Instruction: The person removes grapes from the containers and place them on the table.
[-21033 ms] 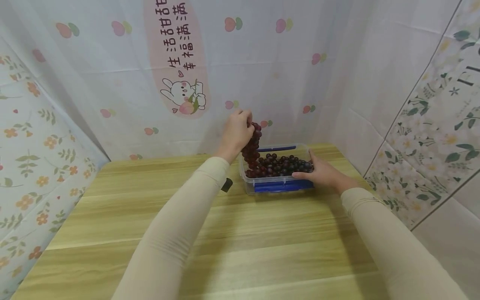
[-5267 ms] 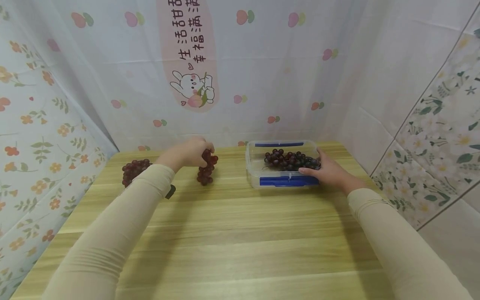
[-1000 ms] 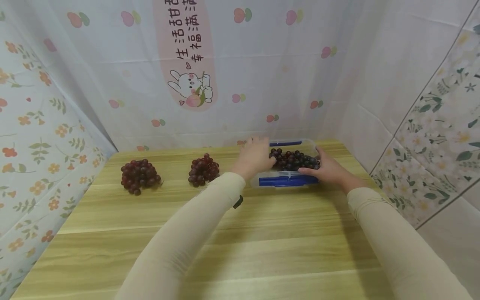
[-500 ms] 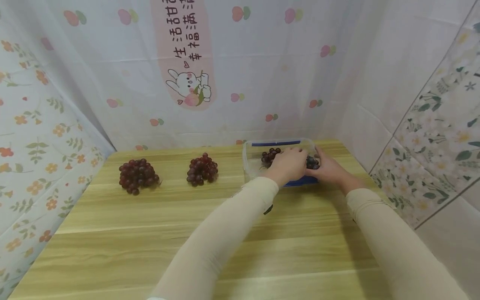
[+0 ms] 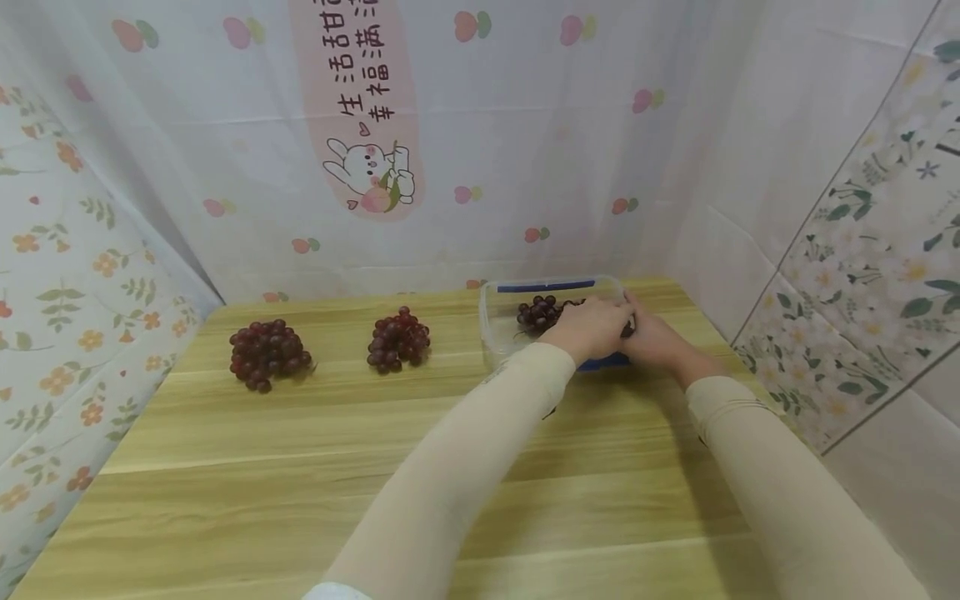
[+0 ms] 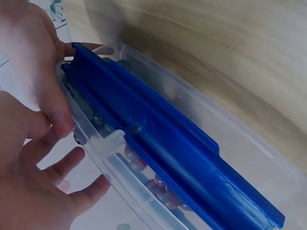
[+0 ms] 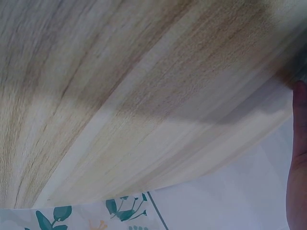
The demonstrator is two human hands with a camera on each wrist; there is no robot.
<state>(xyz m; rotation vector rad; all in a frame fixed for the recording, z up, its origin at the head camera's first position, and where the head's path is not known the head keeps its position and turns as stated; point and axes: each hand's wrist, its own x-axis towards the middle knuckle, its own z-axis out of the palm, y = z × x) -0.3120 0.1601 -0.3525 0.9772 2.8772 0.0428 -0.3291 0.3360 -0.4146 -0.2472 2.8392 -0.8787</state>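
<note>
The clear plastic box [image 5: 489, 329] with blue clips [image 5: 607, 362] stands at the right back of the table, dark grapes [image 5: 537, 314] inside it. My left hand [image 5: 596, 329] reaches over its right part and covers many of the grapes. In the left wrist view, the left hand's fingertips [image 6: 64, 165] are bent and spread close to the rim, a dark grape beside them. My right hand [image 5: 656, 340] grips the box's right end; in the left wrist view its thumb [image 6: 57, 108] lies along the outer edge. Only a sliver of this hand [image 7: 298, 158] enters the right wrist view.
Two bunches of reddish grapes lie on the wooden table [image 5: 300, 475]: a larger bunch [image 5: 267, 354] at the left and a smaller bunch [image 5: 399, 340] near the middle. A printed curtain [image 5: 480, 150] hangs directly behind the table, with patterned sheets at both sides.
Earlier, my left hand lifted grapes from the box, and two bunches now lie on the table. Over the last second it has moved right across the box, while my right hand stays at its end.
</note>
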